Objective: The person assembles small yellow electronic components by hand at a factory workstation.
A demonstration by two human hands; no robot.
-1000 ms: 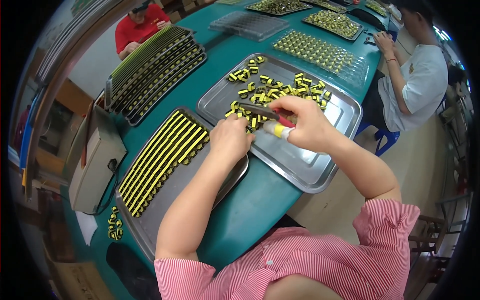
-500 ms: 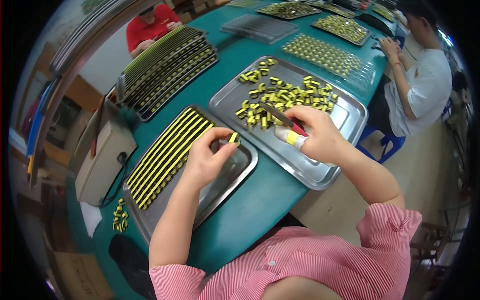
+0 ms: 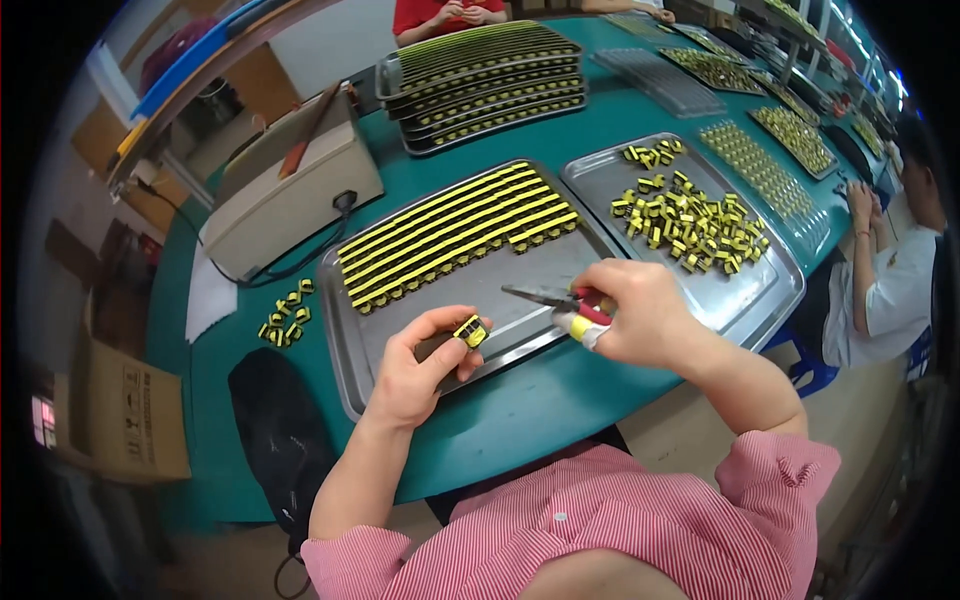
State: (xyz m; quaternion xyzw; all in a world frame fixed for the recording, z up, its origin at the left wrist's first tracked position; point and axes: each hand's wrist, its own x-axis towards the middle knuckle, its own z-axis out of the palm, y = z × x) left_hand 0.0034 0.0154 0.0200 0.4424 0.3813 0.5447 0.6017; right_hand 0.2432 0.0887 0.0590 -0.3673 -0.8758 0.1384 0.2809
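Observation:
Between the thumb and fingers of my left hand (image 3: 412, 372) is a small yellow-and-black electronic part (image 3: 471, 331), with several dark slots facing up. My right hand (image 3: 640, 312), one finger wrapped in white and yellow, is closed on a red-handled tool (image 3: 540, 295); its long, pointed metal jaws aim left toward the part without touching it. Beyond my hands lies a metal tray (image 3: 430, 300) with like parts (image 3: 450, 235) set in tight rows at its far side. On the right, a second metal tray (image 3: 620, 150) carries a loose heap of the parts (image 3: 695, 222).
At the left are a beige box-shaped device (image 3: 290, 200) with a black cable, a few loose parts (image 3: 287, 315) and a black cloth-like item (image 3: 280, 420). Stacked filled trays (image 3: 485, 85) stand at the back. Another person (image 3: 880, 270) sits at the right.
The view has turned, so the trays appear further right. My right hand has come from above the heap to the near tray, closer to my left hand, which still holds a part.

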